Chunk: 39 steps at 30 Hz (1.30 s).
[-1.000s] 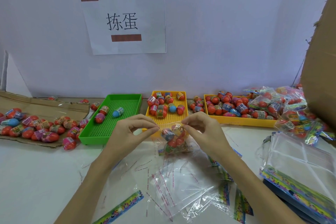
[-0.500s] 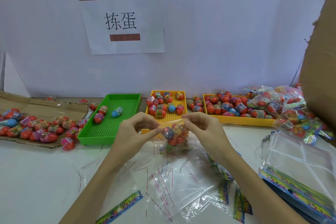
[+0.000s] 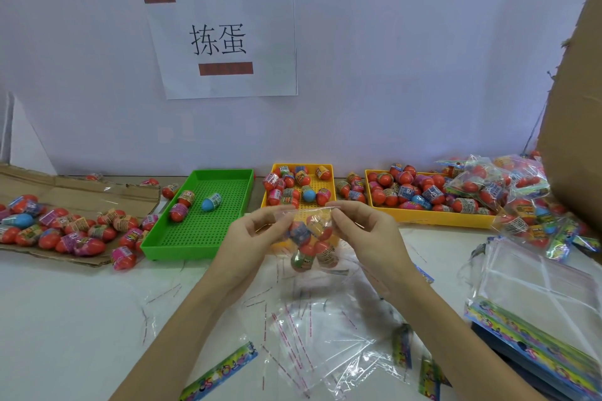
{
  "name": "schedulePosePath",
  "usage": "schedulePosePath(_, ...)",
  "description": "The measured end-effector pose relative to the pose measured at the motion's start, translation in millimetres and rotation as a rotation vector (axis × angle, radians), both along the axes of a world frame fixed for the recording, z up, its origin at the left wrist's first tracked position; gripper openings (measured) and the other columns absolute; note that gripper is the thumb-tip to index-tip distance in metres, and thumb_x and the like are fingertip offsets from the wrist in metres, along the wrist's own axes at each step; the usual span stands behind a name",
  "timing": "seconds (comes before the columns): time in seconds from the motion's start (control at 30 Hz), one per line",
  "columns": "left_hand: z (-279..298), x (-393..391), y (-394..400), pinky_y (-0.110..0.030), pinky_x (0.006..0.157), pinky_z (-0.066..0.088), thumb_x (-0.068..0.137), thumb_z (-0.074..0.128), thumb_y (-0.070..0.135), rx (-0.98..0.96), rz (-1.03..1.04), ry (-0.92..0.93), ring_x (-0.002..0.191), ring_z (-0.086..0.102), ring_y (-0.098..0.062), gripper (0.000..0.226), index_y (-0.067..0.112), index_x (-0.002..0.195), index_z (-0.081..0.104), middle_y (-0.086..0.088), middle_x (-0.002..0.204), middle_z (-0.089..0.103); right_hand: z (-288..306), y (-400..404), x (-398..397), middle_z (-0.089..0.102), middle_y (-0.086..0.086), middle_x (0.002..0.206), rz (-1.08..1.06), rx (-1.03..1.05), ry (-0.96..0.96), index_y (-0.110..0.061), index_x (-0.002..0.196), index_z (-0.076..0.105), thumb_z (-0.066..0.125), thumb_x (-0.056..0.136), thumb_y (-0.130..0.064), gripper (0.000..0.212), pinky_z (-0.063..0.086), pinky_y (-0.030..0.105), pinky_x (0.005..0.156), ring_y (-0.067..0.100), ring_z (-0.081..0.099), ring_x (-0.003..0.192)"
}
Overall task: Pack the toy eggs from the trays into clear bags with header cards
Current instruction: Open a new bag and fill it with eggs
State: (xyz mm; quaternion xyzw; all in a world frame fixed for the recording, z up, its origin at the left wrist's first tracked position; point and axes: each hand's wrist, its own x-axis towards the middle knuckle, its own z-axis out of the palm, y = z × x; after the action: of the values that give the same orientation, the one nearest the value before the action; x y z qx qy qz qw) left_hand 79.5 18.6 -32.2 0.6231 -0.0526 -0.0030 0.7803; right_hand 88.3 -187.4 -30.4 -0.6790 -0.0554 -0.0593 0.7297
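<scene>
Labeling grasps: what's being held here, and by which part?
A clear bag holding toy eggs. Left hand and right hand each pinch its top edge, one at either end.

Cardboard wall (image 3: 576,127) (right side) obstructive

- The clear bag (image 3: 311,239) is so transparent that its outline cannot be traced; its top edge is hidden between the fingertips of the left hand (image 3: 257,234) and the right hand (image 3: 361,231).
- The small yellow tray (image 3: 328,172) has its near edge hidden behind both hands and the bag.
- The cardboard sheet (image 3: 78,189) at the left is cut off by the picture's edge.
- The cardboard box (image 3: 576,114) at the right runs out of the picture, only one side showing.
- The stack of empty bags (image 3: 537,296) at the near right is cut off at the corner.
- Egg label printing is too small to read.
</scene>
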Motion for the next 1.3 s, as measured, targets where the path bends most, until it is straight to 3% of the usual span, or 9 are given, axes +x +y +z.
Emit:
schedulePosePath(0.13, -3, -1, -3, -0.025, 0.078, 0.060, 0.085, 0.078, 0.025, -0.045, 0.102, -0.011, 0.098, 0.075, -0.024, 0.025, 0.004, 0.098, 0.082, -0.018, 0.108, 0.078, 3, 3, -2, 0.078, -0.001, 0.104, 0.032, 0.065, 0.016, -0.027, 0.103, 0.080, 0.067, 0.098, -0.021, 0.015, 0.061, 0.026, 0.080, 0.017, 0.074, 0.101)
schedulePosePath(0.3, 0, 0, -4, -0.023, 0.071, 0.060, 0.082, 0.080, 0.027, -0.129, 0.144, -0.034, 0.086, 0.077, -0.018, 0.024, 0.009, 0.097, 0.084, -0.016, 0.102, 0.080, 6, 12, -13, 0.078, 0.003, 0.099, 0.160, -0.009, 0.011, -0.016, 0.105, 0.078, 0.070, 0.086, -0.044, 0.034, 0.062, 0.031, 0.083, 0.020, 0.075, 0.097)
schedulePosePath(0.53, 7, 0, 5, -0.021, 0.062, 0.058, 0.069, 0.086, 0.040, -0.047, 0.167, -0.057, 0.074, 0.070, -0.012, 0.042, 0.009, 0.098, 0.085, -0.014, 0.089, 0.078, 8, 12, -15, 0.079, 0.005, 0.098, 0.089, 0.113, 0.033, -0.015, 0.100, 0.081, 0.072, 0.085, -0.036, 0.027, 0.060, 0.023, 0.078, 0.019, 0.075, 0.094)
schedulePosePath(0.67, 8, 0, 4, -0.021, 0.066, 0.060, 0.069, 0.085, 0.038, -0.090, 0.147, -0.049, 0.080, 0.070, -0.016, 0.036, 0.011, 0.093, 0.085, -0.017, 0.093, 0.075, 5, 14, -14, 0.078, 0.007, 0.095, 0.019, 0.109, 0.032, -0.014, 0.096, 0.081, 0.069, 0.094, -0.024, 0.016, 0.062, 0.034, 0.087, 0.026, 0.075, 0.096)
schedulePosePath(0.83, 7, -2, -6, -0.030, 0.084, 0.057, 0.072, 0.083, 0.035, -0.217, 0.085, 0.007, 0.086, 0.061, -0.024, 0.035, 0.010, 0.097, 0.084, -0.015, 0.095, 0.072, 3, 17, -13, 0.078, -0.001, 0.090, -0.061, -0.010, -0.023, -0.020, 0.096, 0.079, 0.062, 0.101, -0.023, 0.018, 0.062, 0.029, 0.078, 0.017, 0.074, 0.091)
schedulePosePath(1.0, 9, -11, -3, -0.025, 0.078, 0.059, 0.085, 0.072, 0.064, 0.328, 0.092, -0.199, 0.093, 0.072, -0.016, 0.041, 0.033, 0.111, 0.079, 0.005, 0.099, 0.077, 3, 7, -10, 0.074, -0.007, 0.090, -0.052, -0.385, -0.209, -0.020, 0.098, 0.077, 0.065, 0.100, -0.021, 0.012, 0.061, 0.030, 0.079, 0.010, 0.069, 0.090)
schedulePosePath(1.13, 8, -13, -16, -0.028, 0.068, 0.060, 0.088, 0.079, 0.042, 0.299, 0.082, -0.188, 0.082, 0.074, -0.020, 0.019, 0.025, 0.097, 0.082, -0.005, 0.090, 0.078, 2, 13, -13, 0.071, -0.008, 0.088, 0.005, -0.456, -0.321, -0.017, 0.104, 0.076, 0.067, 0.098, -0.020, 0.010, 0.057, 0.024, 0.074, 0.010, 0.068, 0.085)
schedulePosePath(1.23, 5, -11, -18, -0.028, 0.064, 0.059, 0.084, 0.081, 0.035, 0.149, 0.216, -0.098, 0.079, 0.073, -0.015, 0.015, 0.021, 0.090, 0.081, -0.007, 0.089, 0.078, 4, 14, -13, 0.070, -0.009, 0.089, -0.004, -0.276, -0.219, -0.023, 0.115, 0.067, 0.062, 0.101, -0.024, 0.014, 0.058, 0.023, 0.072, 0.008, 0.069, 0.086)
schedulePosePath(1.3, 4, -9, -15, -0.029, 0.066, 0.060, 0.083, 0.081, 0.035, 0.025, 0.274, -0.035, 0.081, 0.073, -0.017, 0.018, 0.020, 0.092, 0.082, -0.008, 0.093, 0.078, 4, 10, -10, 0.072, -0.011, 0.089, -0.019, -0.340, -0.193, -0.024, 0.108, 0.071, 0.065, 0.099, -0.026, 0.010, 0.058, 0.021, 0.075, 0.005, 0.069, 0.086)
